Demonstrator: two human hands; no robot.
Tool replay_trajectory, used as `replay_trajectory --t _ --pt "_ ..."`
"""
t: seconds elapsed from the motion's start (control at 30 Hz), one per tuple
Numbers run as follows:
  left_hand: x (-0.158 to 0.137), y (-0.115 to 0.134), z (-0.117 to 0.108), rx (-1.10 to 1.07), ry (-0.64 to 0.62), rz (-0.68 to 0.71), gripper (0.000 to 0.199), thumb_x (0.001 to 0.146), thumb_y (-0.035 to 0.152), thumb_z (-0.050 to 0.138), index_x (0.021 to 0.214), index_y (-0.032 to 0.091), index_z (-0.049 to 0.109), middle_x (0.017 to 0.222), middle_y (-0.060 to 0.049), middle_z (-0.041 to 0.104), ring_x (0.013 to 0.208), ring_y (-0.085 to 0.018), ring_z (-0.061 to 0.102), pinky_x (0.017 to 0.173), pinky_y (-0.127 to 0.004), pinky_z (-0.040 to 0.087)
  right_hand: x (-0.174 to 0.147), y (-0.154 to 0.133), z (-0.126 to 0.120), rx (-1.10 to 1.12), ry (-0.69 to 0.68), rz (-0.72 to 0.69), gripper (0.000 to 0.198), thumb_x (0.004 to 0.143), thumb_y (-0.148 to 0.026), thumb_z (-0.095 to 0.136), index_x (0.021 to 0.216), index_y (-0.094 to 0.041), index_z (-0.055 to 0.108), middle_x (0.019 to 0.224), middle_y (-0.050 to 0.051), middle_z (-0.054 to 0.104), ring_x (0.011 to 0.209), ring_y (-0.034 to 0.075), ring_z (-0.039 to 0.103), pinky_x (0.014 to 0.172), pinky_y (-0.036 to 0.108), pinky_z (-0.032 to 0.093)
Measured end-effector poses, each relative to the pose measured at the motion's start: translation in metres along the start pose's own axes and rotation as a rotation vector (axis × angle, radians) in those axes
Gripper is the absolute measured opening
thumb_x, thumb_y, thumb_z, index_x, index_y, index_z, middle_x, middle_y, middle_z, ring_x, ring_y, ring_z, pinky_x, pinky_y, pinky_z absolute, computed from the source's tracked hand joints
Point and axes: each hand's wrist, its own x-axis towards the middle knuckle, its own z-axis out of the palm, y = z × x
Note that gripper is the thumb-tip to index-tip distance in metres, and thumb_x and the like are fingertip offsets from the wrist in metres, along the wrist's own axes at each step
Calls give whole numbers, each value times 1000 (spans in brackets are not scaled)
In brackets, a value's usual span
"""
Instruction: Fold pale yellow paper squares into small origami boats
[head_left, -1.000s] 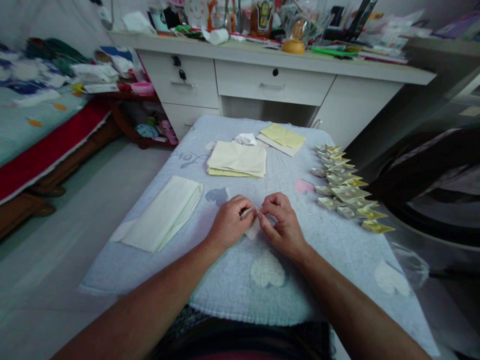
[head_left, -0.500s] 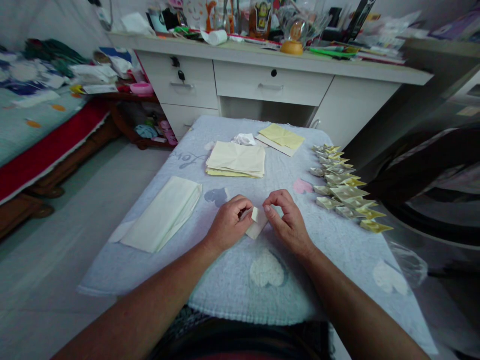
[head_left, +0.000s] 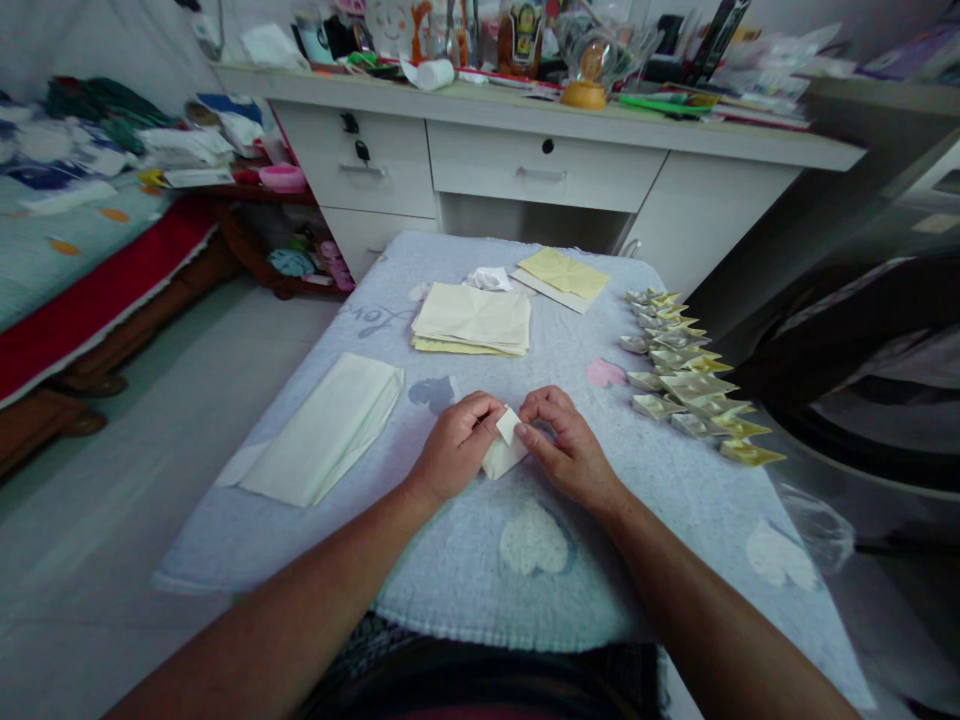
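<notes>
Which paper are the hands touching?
The small cream folded piece, between left hand and right hand; every other paper, like the flat stack, lies clear of both.

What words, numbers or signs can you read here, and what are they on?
Curly grey writing on the tablecloth: perhaps "love", too blurred to be sure.
Label on the amber bottle: too small to read.
Small held paper: no writing I can see.

On the blue cloth-covered bench (head_left: pixel 712 500) I watch remotely, I see a folded pale paper bundle (head_left: pixel 326 430) at left, a cream paper stack (head_left: pixel 472 316), crumpled white paper (head_left: pixel 489 279) just behind it, a yellow sheet (head_left: pixel 564 271) overlapping a whitish sheet (head_left: pixel 577 301), and boat-shaped paper folds (head_left: pixel 699 386) rowed at right.
</notes>
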Motion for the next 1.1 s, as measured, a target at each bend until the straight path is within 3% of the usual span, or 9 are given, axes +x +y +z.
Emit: replay_trajectory --t 0.1,0.2,0.3,0.47,0.7,0.9,1.0,1.1 --pt "-1 1 0 -176 29 -86 30 95 41 44 89 18 61 77 0 60 69 -13 54 62 -24 40 0 1 0 -9 13 10 11 91 -27 53 83 -21 57 93 4 54 94 20 51 87 37 39" --pt "-1 0 0 -315 33 -139 27 88 41 58 103 19 56 86 -1 64 73 -13 58 63 -23 43 0 1 1 -2 30 19 11 91 -26 54 81 -21 56 91 4 54 92 20 51 85 36 40" --pt "0 -2 1 -331 6 -168 35 80 32 69 107 19 52 87 -1 67 74 -14 61 64 -22 46 0 2 2 30 45 38 10 89 -27 55 81 -21 55 88 3 54 89 18 52 83 34 41" --pt "1 -5 0 -352 -3 -179 35 80 29 68 110 19 53 83 0 67 67 -12 60 61 -22 45 -1 3 4 180 34 169 17 86 -31 60 98 -20 54 86 1 54 76 15 50 69 28 43" --pt "1 -5 -2 -367 36 -176 34 78 29 70 108 18 59 85 -1 67 73 -13 62 64 -22 46 -1 2 5 198 -98 233 19 89 -35 57 80 -19 57 65 -3 51 59 11 45 56 24 36" --pt "2 -5 -2 -249 13 -164 22 84 37 64 88 16 68 78 -1 64 70 -13 57 63 -23 44 -1 2 5 197 -49 168 6 86 -24 59 87 -20 55 71 -3 52 64 11 48 60 24 39" --pt "3 -8 -3 -276 43 -155 21 84 36 64 86 16 68 75 0 63 67 -12 55 62 -23 43 -2 3 6 241 25 138 16 84 -20 60 96 -22 51 80 -3 53 70 12 49 64 25 42" --pt "4 -9 -3 -309 67 -170 20 83 35 66 85 16 69 73 1 63 66 -11 55 62 -23 43 -2 4 6 206 38 121 11 85 -22 59 92 -22 51 81 -2 52 71 13 49 65 26 42"
